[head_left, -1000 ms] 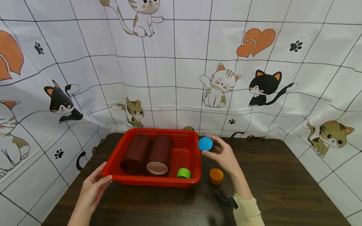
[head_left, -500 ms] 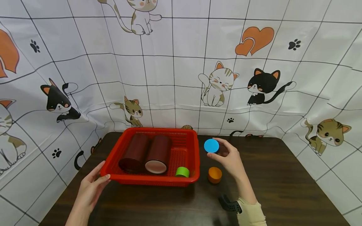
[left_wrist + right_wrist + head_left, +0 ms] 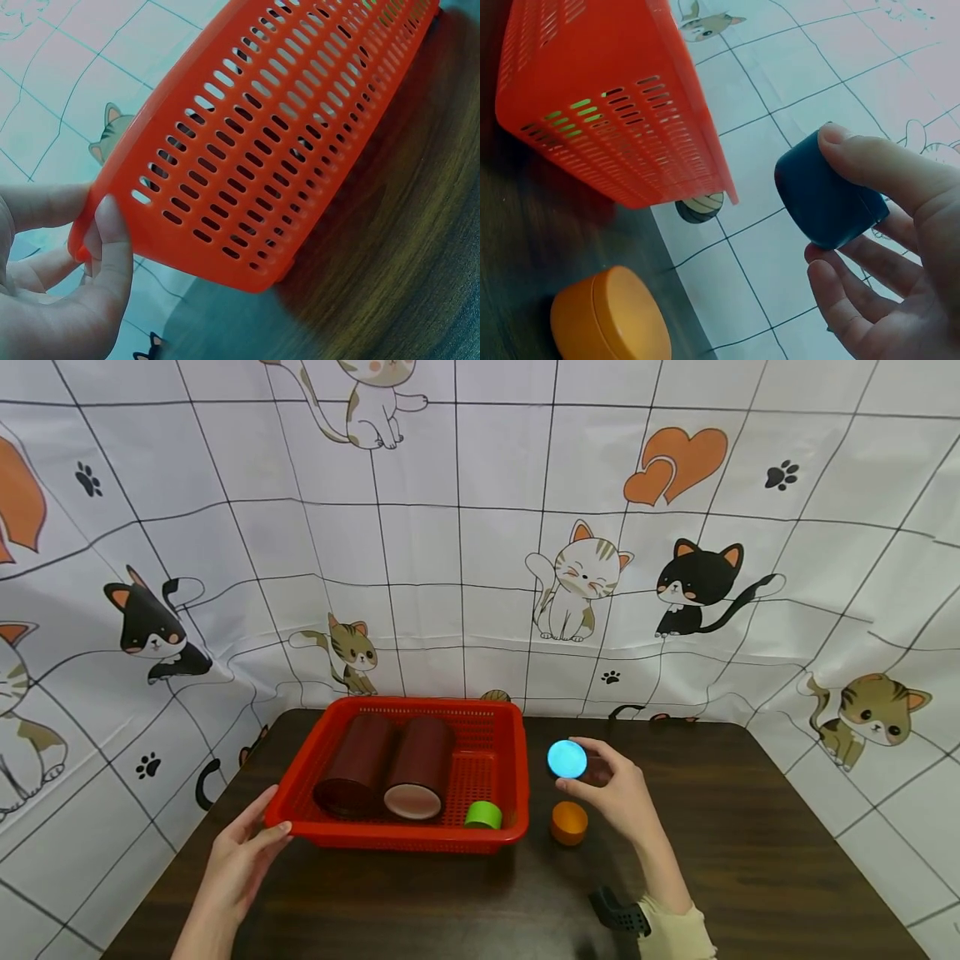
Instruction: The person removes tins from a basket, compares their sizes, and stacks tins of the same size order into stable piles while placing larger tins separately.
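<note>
My left hand [image 3: 243, 860] grips the rim of a red plastic basket [image 3: 375, 836] at its near left corner, thumb on the outside in the left wrist view. Two dark brown cylinders [image 3: 425, 747] lie side by side in the basket; one shows a pale round end. A small green round container [image 3: 483, 814] sits in its near right corner. To the right of the basket, my right hand [image 3: 618, 789] pinches a small blue round container [image 3: 826, 187] between thumb and fingers, above the table. Below it stands a similar orange container [image 3: 569, 823] with a seam round its side.
All of this is on a dark wooden table [image 3: 750, 835]. A white sheet [image 3: 495, 552] printed with cats and grid lines hangs behind and at both sides. A black band [image 3: 618, 912] is round the right wrist.
My right hand has moved right and slightly nearer with the blue container, away from the basket's edge. The left hand keeps its grip, and the basket stays in place.
</note>
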Motion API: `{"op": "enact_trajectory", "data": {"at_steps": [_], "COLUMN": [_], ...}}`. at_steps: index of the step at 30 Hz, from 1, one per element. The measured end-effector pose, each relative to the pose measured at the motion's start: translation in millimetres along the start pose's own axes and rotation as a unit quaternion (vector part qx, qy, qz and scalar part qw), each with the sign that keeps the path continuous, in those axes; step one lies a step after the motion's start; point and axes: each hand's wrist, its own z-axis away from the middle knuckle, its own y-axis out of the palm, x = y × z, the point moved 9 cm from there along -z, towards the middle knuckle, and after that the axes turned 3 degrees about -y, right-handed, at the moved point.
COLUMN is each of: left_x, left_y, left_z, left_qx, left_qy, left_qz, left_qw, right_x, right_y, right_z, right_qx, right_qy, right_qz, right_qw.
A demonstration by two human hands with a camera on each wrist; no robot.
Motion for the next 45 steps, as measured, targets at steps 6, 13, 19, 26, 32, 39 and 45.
{"op": "enact_trajectory", "data": {"at_steps": [6, 13, 19, 26, 32, 39, 45], "left_x": [-1.6, -3.5, -3.6, -1.7, -2.3, -2.1, -1.1], "left_y": [2.1, 4.1, 4.3, 2.6, 2.9, 2.6, 1.9], "left_z": [0.4, 0.5, 0.4, 0.7, 0.6, 1.6, 1.8], "left_qx": [0.002, 0.004, 0.003, -0.003, -0.007, -0.010, -0.012], "left_qy": [0.002, 0.007, 0.007, -0.002, 0.001, 0.003, 0.002], "left_qz": [-0.004, -0.001, 0.000, -0.003, 0.000, -0.001, 0.002], "left_qw": [1.0000, 1.0000, 1.0000, 1.0000, 1.0000, 0.9999, 0.9999], "right_x": [-6.9, -10.7, -16.6, -26.2, -36.8, -45.5, -51.2], "right_y": [-3.3, -3.6, -2.4, -2.0, 0.5, 4.1, 9.0], "right_z": [1.6, 4.4, 8.0, 14.1, 17.1, 20.4, 21.9], "right_qx": [0.000, 0.004, 0.012, 0.024, 0.045, 0.057, 0.073], "right_qy": [-0.001, 0.004, 0.005, 0.024, 0.052, 0.066, 0.067], "right_qz": [0.017, 0.040, 0.069, 0.082, 0.092, 0.097, 0.094], "right_qw": [0.9999, 0.9992, 0.9975, 0.9960, 0.9934, 0.9915, 0.9906]}}
